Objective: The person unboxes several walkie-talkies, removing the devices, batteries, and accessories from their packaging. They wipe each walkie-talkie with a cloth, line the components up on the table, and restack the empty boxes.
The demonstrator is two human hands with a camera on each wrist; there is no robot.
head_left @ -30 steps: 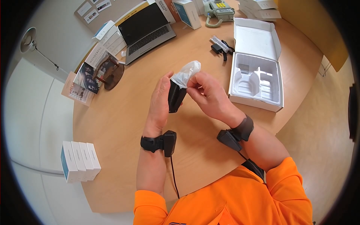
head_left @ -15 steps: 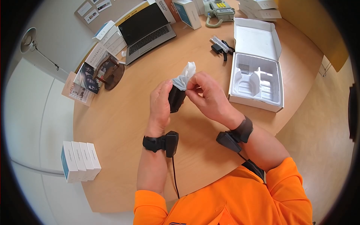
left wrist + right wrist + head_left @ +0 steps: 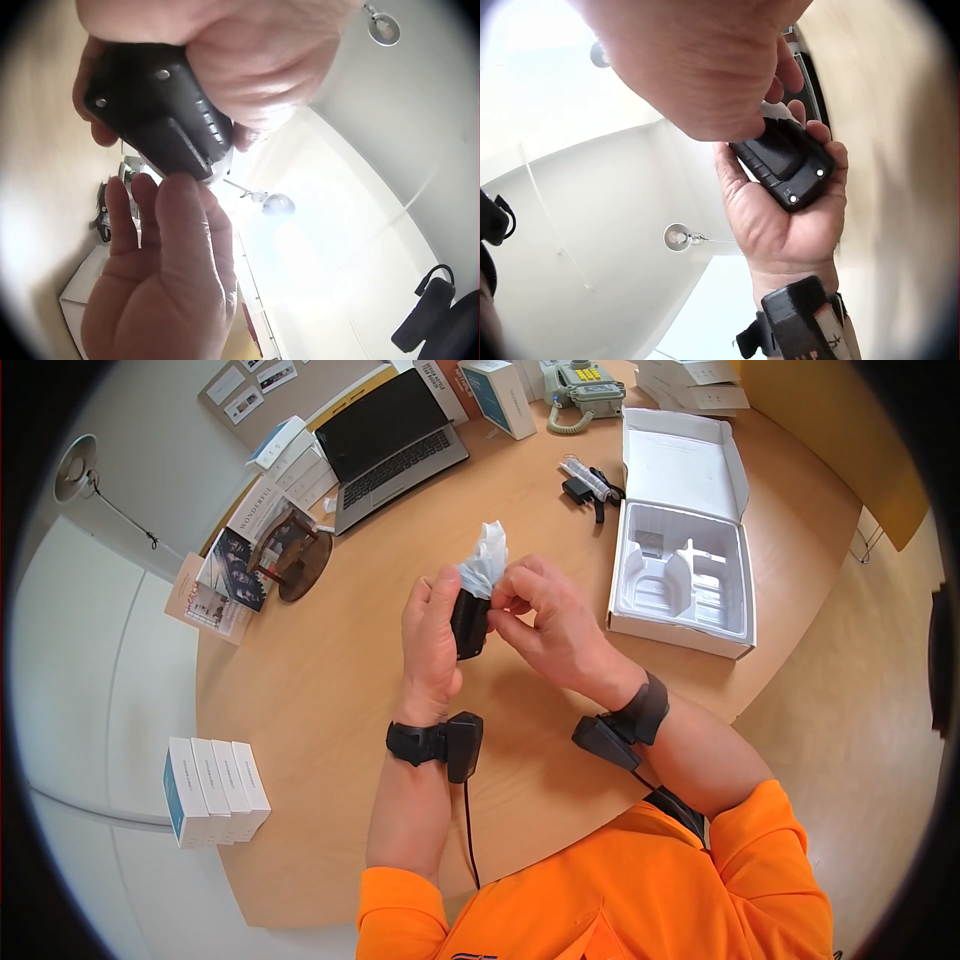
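Note:
My left hand (image 3: 428, 645) grips a black plastic device (image 3: 467, 628) from its left side, above the desk. The device's near end shows two small silver dots and a row of ridges (image 3: 210, 124) in the left wrist view. A thin, crumpled white plastic bag (image 3: 484, 565) covers its far end and sticks up past it. My right hand (image 3: 560, 625) pinches the bag's lower edge between thumb and forefinger, close against the device. In the right wrist view the device (image 3: 791, 169) lies across the left palm, its far end partly hidden by my right hand.
To the right stands an open white box (image 3: 685, 635) with a moulded tray. A black adapter (image 3: 578, 490) and cable lie beside it. A laptop (image 3: 400, 455), a telephone (image 3: 588, 395), a small wooden chair (image 3: 290, 550) and white boxes (image 3: 215, 800) surround the work area.
The white bag has gone from spread out toward the right to narrower and more upright. Both hands have drawn slightly closer together, the right one lower along the device.

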